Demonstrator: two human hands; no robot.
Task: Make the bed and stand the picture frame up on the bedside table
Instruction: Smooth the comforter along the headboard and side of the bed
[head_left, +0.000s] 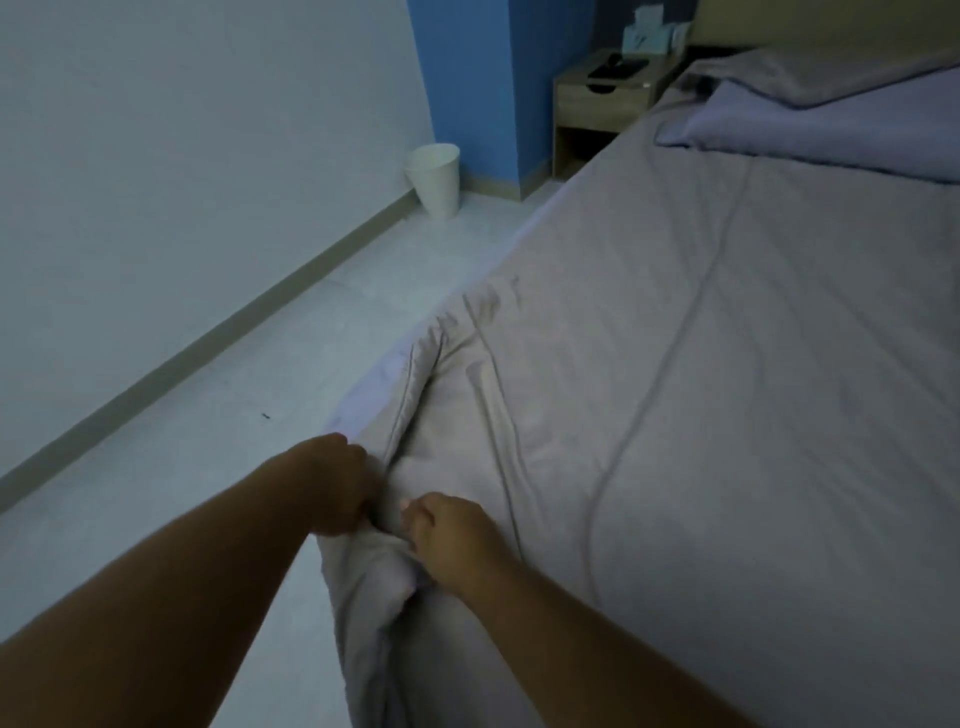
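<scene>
Both hands' fingers (415, 514) around duvet (675, 364) corner

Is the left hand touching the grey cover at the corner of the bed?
Touching. The head view shows the left hand closed on the bunched edge of the grey cover.

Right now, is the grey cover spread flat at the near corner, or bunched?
Bunched. The grey cover is gathered into folds between the left hand and right hand.

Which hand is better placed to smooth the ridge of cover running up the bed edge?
Left, probably. The left hand grips the cover right at the bed's outer edge, where the ridge starts. The right hand pinches the cover further in, so it could anchor.
</scene>
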